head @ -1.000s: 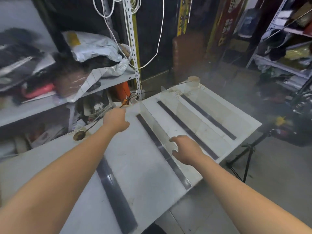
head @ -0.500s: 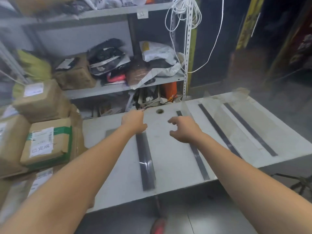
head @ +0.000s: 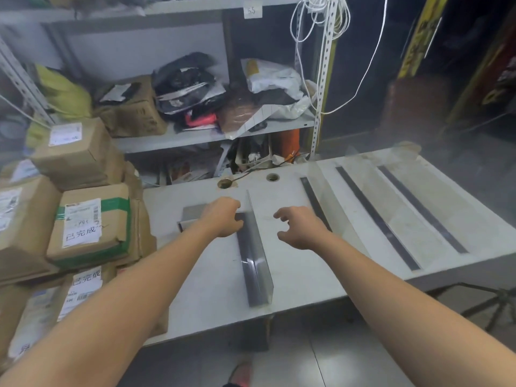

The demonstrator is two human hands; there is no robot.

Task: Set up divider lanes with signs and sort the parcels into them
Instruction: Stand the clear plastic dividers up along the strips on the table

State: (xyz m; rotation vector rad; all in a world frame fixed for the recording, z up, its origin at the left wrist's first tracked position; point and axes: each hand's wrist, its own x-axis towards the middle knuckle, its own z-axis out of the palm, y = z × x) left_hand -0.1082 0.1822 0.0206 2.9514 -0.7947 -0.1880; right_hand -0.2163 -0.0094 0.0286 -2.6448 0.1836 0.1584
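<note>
On the white worktable [head: 293, 277], the left hand [head: 223, 216] rests knuckles-up on the far end of the nearest clear acrylic L-shaped divider with a dark base strip [head: 255, 269]. Its fingers curl under, and I cannot tell whether they grip it. The right hand [head: 303, 229] hovers just beside, fingers loosely spread, holding nothing. Brown cardboard parcels [head: 83, 224] sit stacked at the left, unsorted. The divider's near end lies close to the table's front edge, so a careless pull could slide it off or skew the lane. A second ago both hands worked the next divider [head: 314, 196] over.
</note>
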